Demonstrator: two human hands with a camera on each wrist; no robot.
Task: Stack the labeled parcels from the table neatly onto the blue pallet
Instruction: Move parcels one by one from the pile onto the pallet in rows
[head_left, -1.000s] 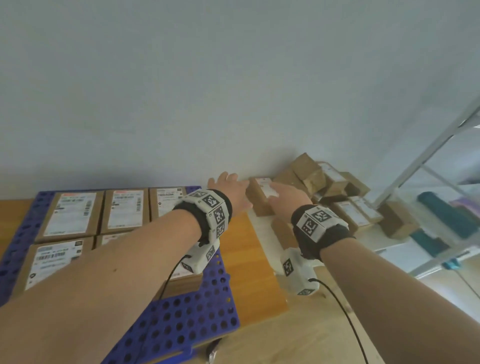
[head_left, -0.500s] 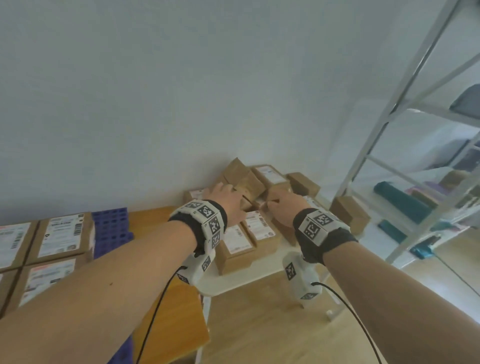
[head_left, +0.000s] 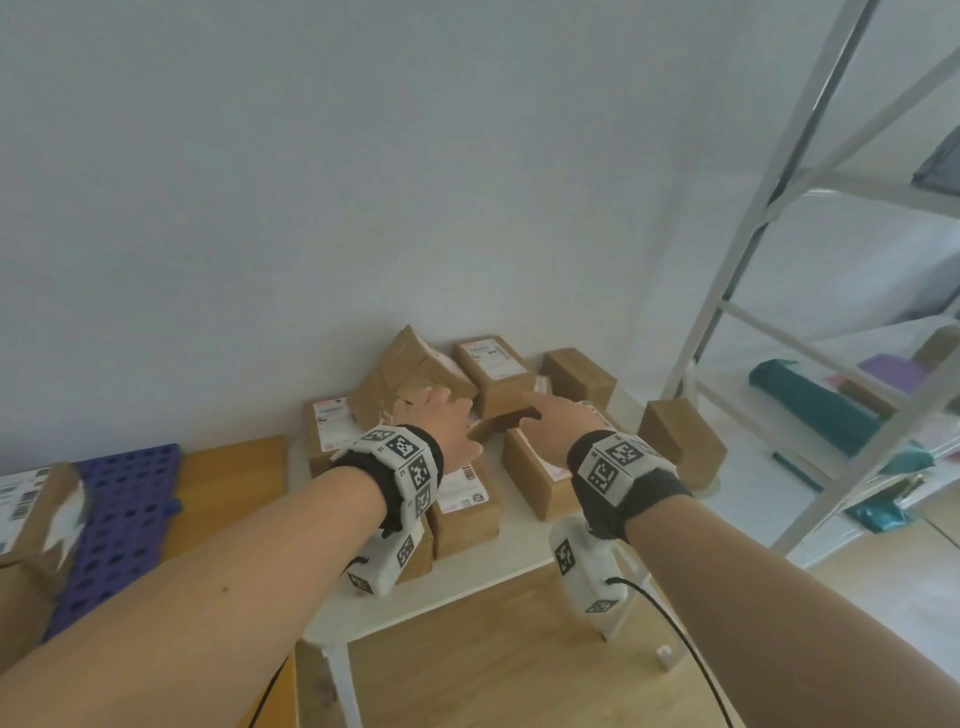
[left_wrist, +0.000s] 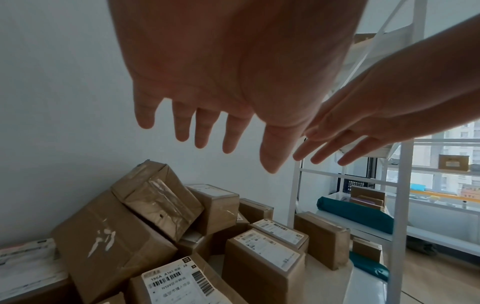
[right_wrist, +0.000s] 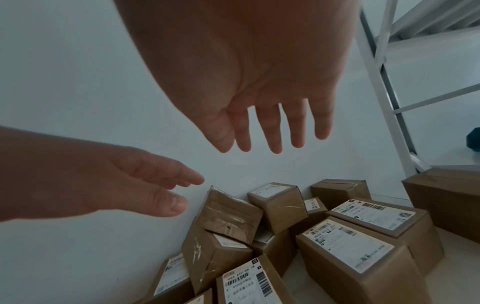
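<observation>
- Table (head_left: 467, 582): taped cardboard parcels (left_wrist: 262, 265) heaped at 12 o'clock against the wall; pallet (head_left: 124, 519) at 9 o'clock.
- Parcels look stiff and light, though the tape may be slick; grip opposite side faces.
- Left hand (left_wrist: 233, 82) and right hand (right_wrist: 259, 92): fingers spread, empty, hovering above the heap.

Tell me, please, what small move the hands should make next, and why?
Probably lower both hands onto one parcel: the left hand and right hand hover open above the parcels on the white table, holding nothing.
</observation>
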